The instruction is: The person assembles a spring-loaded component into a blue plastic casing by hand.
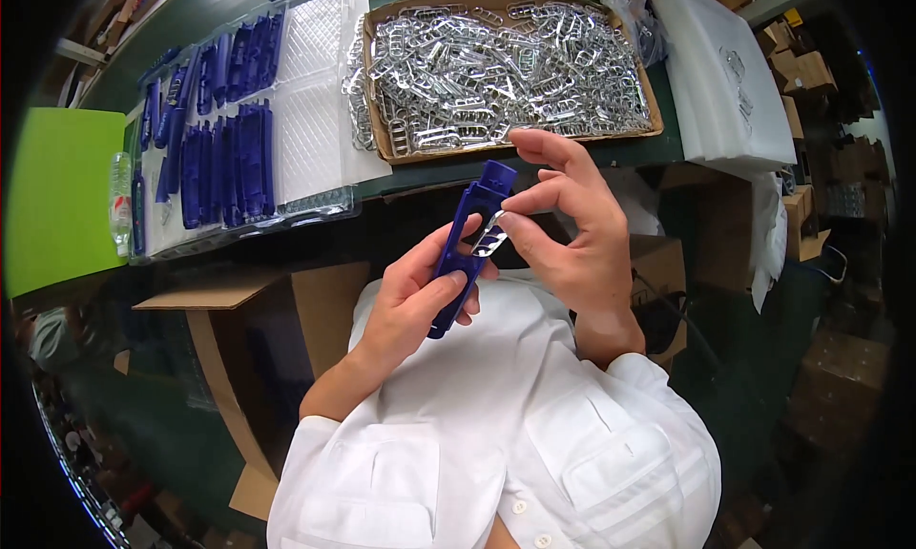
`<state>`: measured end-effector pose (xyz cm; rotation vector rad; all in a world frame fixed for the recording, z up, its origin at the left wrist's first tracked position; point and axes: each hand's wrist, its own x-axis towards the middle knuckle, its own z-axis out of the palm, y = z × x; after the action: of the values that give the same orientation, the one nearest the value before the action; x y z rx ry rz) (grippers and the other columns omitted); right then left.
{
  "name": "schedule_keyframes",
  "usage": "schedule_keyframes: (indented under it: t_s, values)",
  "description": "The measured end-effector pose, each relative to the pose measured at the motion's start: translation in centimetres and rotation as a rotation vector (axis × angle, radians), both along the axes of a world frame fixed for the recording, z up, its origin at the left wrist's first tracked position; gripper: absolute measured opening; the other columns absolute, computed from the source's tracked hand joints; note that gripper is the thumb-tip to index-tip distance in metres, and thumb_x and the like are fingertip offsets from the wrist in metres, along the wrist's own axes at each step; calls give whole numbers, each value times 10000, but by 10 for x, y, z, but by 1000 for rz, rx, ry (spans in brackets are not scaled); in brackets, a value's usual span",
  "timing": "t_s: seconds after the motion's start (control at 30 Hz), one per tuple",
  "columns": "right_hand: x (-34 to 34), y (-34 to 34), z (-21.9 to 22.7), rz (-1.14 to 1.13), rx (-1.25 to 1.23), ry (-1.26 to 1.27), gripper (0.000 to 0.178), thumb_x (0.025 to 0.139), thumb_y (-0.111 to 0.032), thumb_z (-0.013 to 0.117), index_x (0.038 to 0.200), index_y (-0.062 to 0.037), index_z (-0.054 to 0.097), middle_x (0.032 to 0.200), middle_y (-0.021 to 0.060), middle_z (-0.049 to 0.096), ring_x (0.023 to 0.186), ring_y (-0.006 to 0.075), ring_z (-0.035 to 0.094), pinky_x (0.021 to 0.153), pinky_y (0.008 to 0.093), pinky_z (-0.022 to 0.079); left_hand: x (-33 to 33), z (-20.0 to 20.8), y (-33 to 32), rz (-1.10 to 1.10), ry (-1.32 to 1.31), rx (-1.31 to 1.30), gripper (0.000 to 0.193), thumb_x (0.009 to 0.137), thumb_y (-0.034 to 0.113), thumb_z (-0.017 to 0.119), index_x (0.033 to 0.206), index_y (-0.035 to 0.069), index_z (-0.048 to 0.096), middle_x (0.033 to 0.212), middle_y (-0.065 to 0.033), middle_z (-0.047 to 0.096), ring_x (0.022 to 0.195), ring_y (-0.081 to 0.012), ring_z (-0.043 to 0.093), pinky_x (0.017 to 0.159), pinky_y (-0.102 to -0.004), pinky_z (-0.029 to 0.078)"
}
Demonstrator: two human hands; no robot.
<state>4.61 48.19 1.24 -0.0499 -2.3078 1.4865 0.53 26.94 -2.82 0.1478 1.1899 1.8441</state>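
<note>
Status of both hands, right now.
Left hand: closed around a dark-blue plastic housing.
Right hand: closed in a pinch on a slotted silver metal clip.

Dark green counter (420,175) across twelve o'clock. Lime-green panel (62,196) at nine; clear bottle (120,201) by its right edge. Open cardboard box (221,377) at eight, flaps spread, dark green floor (172,415) beside it. Crumpled clear plastic bag (637,15) at one. White foam stack (716,82) at two, brown cartons (806,72) beyond. More cartons, dim, toward four.
</note>
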Motion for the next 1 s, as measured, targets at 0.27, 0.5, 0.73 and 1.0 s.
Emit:
schedule_keyframes:
  t_s: [0.27, 0.5, 0.73, 1.0]
  values:
    - [-4, -14, -4, -12, 174, -52, 115, 803, 66, 788, 854, 16, 698, 1416, 222, 635, 1284, 362, 647, 1012, 417, 514, 2, -9, 1, -11, 44, -18, 571, 1016, -4, 482, 1584, 25, 444, 1123, -99, 720, 776, -76, 632, 675, -228, 531]
    - [-5, -24, -9, -35, 323, -45, 121, 800, 65, 779, 834, 18, 672, 1358, 208, 669, 1212, 360, 676, 957, 421, 558, 2, -15, -4, 17, 78, -41, 557, 994, -25, 466, 1550, 9, 478, 1090, -87, 729, 743, -65, 618, 623, -223, 508]
    - [-4, -28, -14, -59, 488, 26, 157, 797, 59, 791, 837, 2, 651, 1339, 189, 676, 1153, 358, 676, 849, 402, 590, 7, -17, 2, 68, 224, -69, 543, 983, -25, 480, 1525, -13, 501, 1007, -66, 730, 674, -54, 574, 584, -232, 488]
    - [3, -27, -26, -19, 470, -9, 168, 796, 52, 799, 846, -13, 652, 1337, 187, 670, 1158, 369, 664, 898, 427, 563, 13, -23, -1, 34, 278, -130, 455, 1056, 17, 480, 1509, -6, 516, 950, -55, 707, 654, -50, 561, 578, -231, 485]
